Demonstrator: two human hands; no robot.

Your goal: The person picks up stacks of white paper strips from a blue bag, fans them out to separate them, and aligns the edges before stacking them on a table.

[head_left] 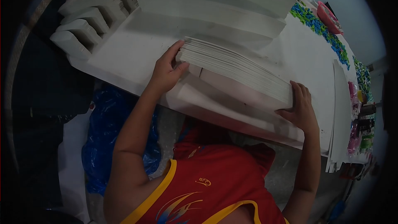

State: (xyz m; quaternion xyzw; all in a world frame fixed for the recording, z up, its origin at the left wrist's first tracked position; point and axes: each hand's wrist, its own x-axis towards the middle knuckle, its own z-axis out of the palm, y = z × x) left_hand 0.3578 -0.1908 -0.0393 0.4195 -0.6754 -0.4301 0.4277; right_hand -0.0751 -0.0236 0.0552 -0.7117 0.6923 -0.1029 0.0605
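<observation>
A thick stack of long white sheets (236, 65) stands on edge on the white table (137, 54), its layered edges facing up. My left hand (168, 66) grips the stack's left end, thumb on the near side and fingers on the far side. At the right end, my right hand (300, 108) holds it with fingers bent over the corner and thumb near the front face. Both hands are closed around the stack. Just beyond it lie larger pale sheets (215, 12), partly overlapping.
Bundles of folded white pieces (78, 37) line the far left. Small blue and green items (321, 29) spread at the right, near a pink basket (329, 18). Long white strips (340, 116) lie at the right edge. A blue plastic bag (103, 141) sits below the table.
</observation>
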